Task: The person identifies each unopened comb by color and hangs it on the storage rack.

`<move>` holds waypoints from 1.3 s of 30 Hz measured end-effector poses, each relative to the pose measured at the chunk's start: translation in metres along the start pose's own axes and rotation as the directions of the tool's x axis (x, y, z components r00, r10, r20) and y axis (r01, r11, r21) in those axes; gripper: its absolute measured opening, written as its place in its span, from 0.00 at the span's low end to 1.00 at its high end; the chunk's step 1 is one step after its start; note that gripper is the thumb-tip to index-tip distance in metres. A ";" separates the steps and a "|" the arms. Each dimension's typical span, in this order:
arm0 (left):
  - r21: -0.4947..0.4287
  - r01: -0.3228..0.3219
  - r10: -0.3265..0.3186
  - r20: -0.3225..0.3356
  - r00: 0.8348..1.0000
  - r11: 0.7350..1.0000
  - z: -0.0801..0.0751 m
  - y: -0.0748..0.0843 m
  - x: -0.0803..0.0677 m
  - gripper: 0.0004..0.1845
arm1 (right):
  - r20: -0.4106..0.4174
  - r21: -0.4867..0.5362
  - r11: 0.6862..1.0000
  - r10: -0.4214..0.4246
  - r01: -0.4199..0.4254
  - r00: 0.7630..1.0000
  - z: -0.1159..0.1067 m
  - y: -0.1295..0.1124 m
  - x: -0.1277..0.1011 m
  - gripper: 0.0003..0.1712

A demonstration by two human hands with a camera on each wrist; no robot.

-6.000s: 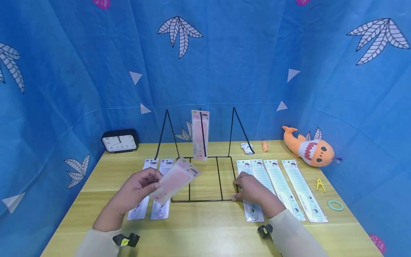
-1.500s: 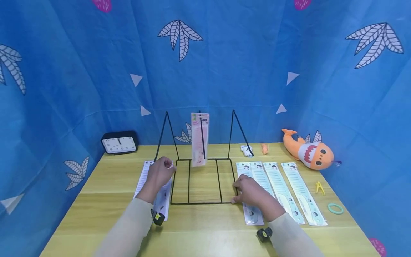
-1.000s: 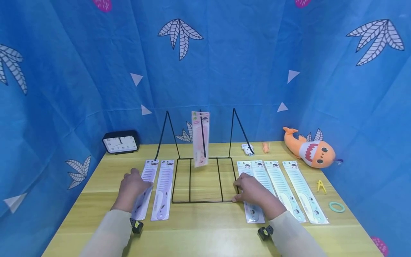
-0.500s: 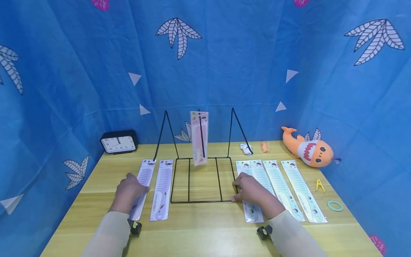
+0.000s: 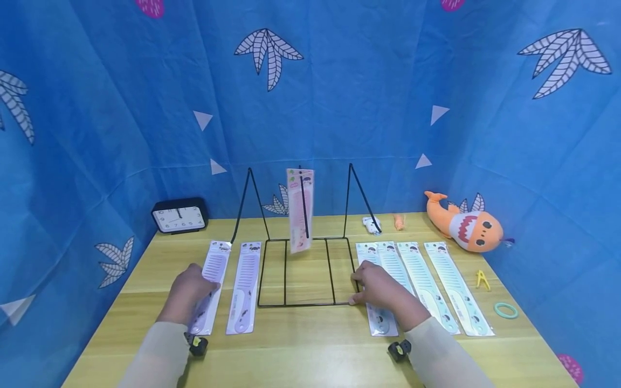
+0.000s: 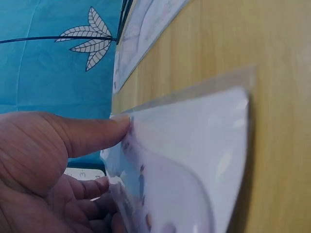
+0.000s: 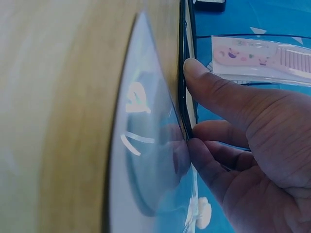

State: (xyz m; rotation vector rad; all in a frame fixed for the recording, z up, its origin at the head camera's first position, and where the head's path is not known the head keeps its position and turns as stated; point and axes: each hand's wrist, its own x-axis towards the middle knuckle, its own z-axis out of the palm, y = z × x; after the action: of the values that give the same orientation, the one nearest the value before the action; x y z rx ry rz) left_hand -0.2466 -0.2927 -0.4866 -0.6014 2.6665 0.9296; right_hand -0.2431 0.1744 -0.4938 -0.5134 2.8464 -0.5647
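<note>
My left hand [image 5: 191, 291] grips the leftmost purple packaged comb [image 5: 215, 269] across its width, thumb on one edge and fingers on the other. In the left wrist view that comb's package [image 6: 194, 131] looks tilted against the wood. A second purple packaged comb [image 5: 246, 280] lies just to its right. My right hand [image 5: 380, 288] holds the front right corner of the black wire display rack [image 5: 310, 305], thumb and fingers around the wire in the right wrist view. Pink packaged combs [image 5: 295, 215] hang overlapped on the rack's middle hook.
Several green packaged combs [image 5: 427, 285] lie right of the rack, one partly under my right hand. Around them are an orange shark plush [image 5: 466, 223], a yellow clip [image 5: 482, 280], a green ring [image 5: 506, 310] and small toys [image 5: 371, 225]. A clock [image 5: 179, 215] stands back left.
The pink comb that my left hand held earlier now hangs on the middle hook. That hand has moved to the leftmost purple comb, which has shifted slightly left. My right hand stays put.
</note>
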 end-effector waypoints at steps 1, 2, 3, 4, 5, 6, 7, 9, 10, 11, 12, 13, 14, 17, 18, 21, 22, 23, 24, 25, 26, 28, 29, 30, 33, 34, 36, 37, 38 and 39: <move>0.005 -0.006 0.006 0.002 1.000 1.000 -0.001 -0.001 -0.001 0.32 | 0.002 0.000 1.000 0.000 0.000 1.000 0.000 0.000 0.000 0.40; 0.013 -0.016 0.016 0.001 1.000 1.000 -0.003 -0.002 -0.001 0.30 | 0.004 -0.002 1.000 0.000 0.000 1.000 0.000 0.000 0.001 0.40; 0.012 -0.022 0.022 0.002 1.000 1.000 -0.005 -0.003 -0.001 0.29 | 0.005 -0.002 1.000 0.002 -0.002 1.000 0.001 0.000 0.001 0.40; 0.012 -0.034 0.034 -0.002 0.999 0.999 -0.006 -0.004 -0.002 0.29 | 0.007 -0.002 1.000 0.005 -0.005 1.000 0.001 0.000 0.001 0.40; -0.003 -0.038 0.038 -0.002 0.999 0.999 -0.008 -0.005 -0.002 0.29 | 0.008 0.001 1.000 0.009 -0.009 1.000 0.002 0.001 0.001 0.40; -0.016 -0.045 0.045 -0.004 0.999 0.999 -0.010 -0.006 -0.002 0.29 | 0.010 0.005 1.000 0.012 -0.012 1.000 0.002 0.000 0.001 0.41; -0.027 -0.058 0.058 -0.009 0.998 0.998 -0.011 -0.007 -0.002 0.29 | 0.008 0.005 1.000 0.012 -0.012 1.000 0.001 0.000 0.001 0.41; -0.072 -0.061 0.061 -0.008 0.998 0.996 -0.014 -0.010 -0.002 0.29 | 0.005 0.005 1.000 0.009 -0.009 1.000 0.002 0.001 0.001 0.41; -0.089 -0.065 0.064 -0.011 0.998 0.994 -0.015 -0.011 -0.002 0.29 | 0.002 0.005 1.000 0.008 -0.008 1.000 0.002 0.001 0.001 0.41; -0.105 -0.065 0.064 -0.015 0.998 0.992 -0.016 -0.013 -0.002 0.29 | 0.000 0.007 1.000 0.006 -0.006 1.000 0.002 0.001 0.001 0.41; -0.112 -0.070 0.068 -0.023 0.997 0.991 -0.018 -0.014 -0.002 0.28 | -0.001 0.008 1.000 0.004 -0.004 1.000 0.002 0.001 0.001 0.41; -0.123 -0.070 0.068 -0.027 0.997 0.990 -0.019 -0.015 -0.002 0.28 | -0.002 0.008 1.000 0.003 -0.003 1.000 0.002 0.001 0.001 0.41; -0.136 -0.067 0.064 -0.030 0.998 0.988 -0.021 -0.016 -0.003 0.28 | -0.001 0.009 1.000 0.003 -0.003 1.000 0.002 0.002 0.001 0.41; -0.177 -0.072 0.063 -0.056 0.996 0.982 -0.026 -0.018 -0.005 0.29 | 0.000 0.014 1.000 0.008 -0.008 1.000 0.002 0.000 0.000 0.41; -0.190 -0.068 0.057 -0.063 0.996 0.979 -0.027 -0.018 -0.006 0.29 | 0.000 0.015 1.000 0.009 -0.009 1.000 0.002 0.000 0.000 0.41; -0.222 -0.068 0.047 -0.101 0.994 0.973 -0.031 -0.017 -0.010 0.29 | 0.000 0.016 1.000 0.008 -0.008 1.000 0.001 -0.001 -0.001 0.41; -0.232 -0.070 0.044 -0.116 0.992 0.970 -0.033 -0.017 -0.012 0.29 | -0.001 0.016 1.000 0.005 -0.005 1.000 0.001 -0.001 -0.001 0.40; -0.253 -0.065 0.033 -0.128 0.991 0.965 -0.035 -0.016 -0.015 0.28 | -0.001 0.017 1.000 0.003 -0.003 1.000 0.000 -0.001 -0.001 0.40; -0.277 -0.068 0.028 -0.144 0.989 0.959 -0.036 -0.015 -0.017 0.28 | 0.000 0.018 1.000 0.002 -0.002 1.000 0.000 -0.001 -0.001 0.40; -0.297 -0.076 0.029 -0.159 0.987 0.952 -0.038 -0.015 -0.019 0.27 | 0.000 0.017 1.000 0.001 -0.001 1.000 0.000 -0.001 -0.001 0.40; -0.322 -0.084 0.030 -0.169 0.985 0.943 -0.040 -0.014 -0.022 0.27 | 0.000 0.016 1.000 -0.001 0.001 1.000 -0.001 -0.001 -0.001 0.40; -0.376 -0.112 0.045 -0.182 0.982 0.920 -0.043 -0.014 -0.026 0.26 | -0.002 0.016 1.000 -0.001 0.001 1.000 -0.001 0.000 -0.001 0.40; -0.407 -0.132 0.059 -0.188 0.980 0.904 -0.044 -0.013 -0.028 0.25 | -0.003 0.015 1.000 0.000 0.000 1.000 -0.001 0.000 -0.001 0.41; -0.430 -0.156 0.076 -0.196 0.978 0.889 -0.045 -0.012 -0.029 0.25 | -0.005 0.014 1.000 0.000 0.000 1.000 -0.001 0.000 -0.001 0.40; -0.528 -0.241 0.144 -0.218 0.965 0.814 -0.045 -0.012 -0.033 0.22 | -0.006 0.014 1.000 0.000 0.000 1.000 -0.001 0.001 0.000 0.40; -0.578 -0.280 0.178 -0.228 0.957 0.766 -0.044 -0.012 -0.034 0.20 | -0.005 0.018 1.000 0.001 -0.001 1.000 -0.001 0.001 0.000 0.40; -0.677 -0.368 0.267 -0.254 0.930 0.637 -0.042 -0.014 -0.035 0.15 | 0.000 0.022 1.000 0.002 -0.002 1.000 -0.001 0.001 0.000 0.40; -0.723 -0.411 0.327 -0.264 0.907 0.555 -0.042 -0.015 -0.035 0.13 | 0.001 0.023 1.000 0.004 -0.004 1.000 -0.001 0.000 -0.001 0.40; -0.765 -0.445 0.391 -0.273 0.879 0.466 -0.041 -0.017 -0.035 0.12 | 0.003 0.025 1.000 0.005 -0.005 1.000 0.000 0.000 -0.001 0.40; -0.796 -0.469 0.457 -0.278 0.845 0.383 -0.039 -0.019 -0.035 0.12 | 0.003 0.025 1.000 0.006 -0.006 1.000 0.000 0.000 -0.001 0.40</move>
State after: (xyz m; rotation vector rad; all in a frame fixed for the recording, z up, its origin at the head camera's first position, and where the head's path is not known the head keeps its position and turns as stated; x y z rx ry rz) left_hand -0.2110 -0.3209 -0.4537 0.0676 2.2206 2.4652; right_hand -0.2424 0.1746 -0.4934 -0.5006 2.8329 -0.5972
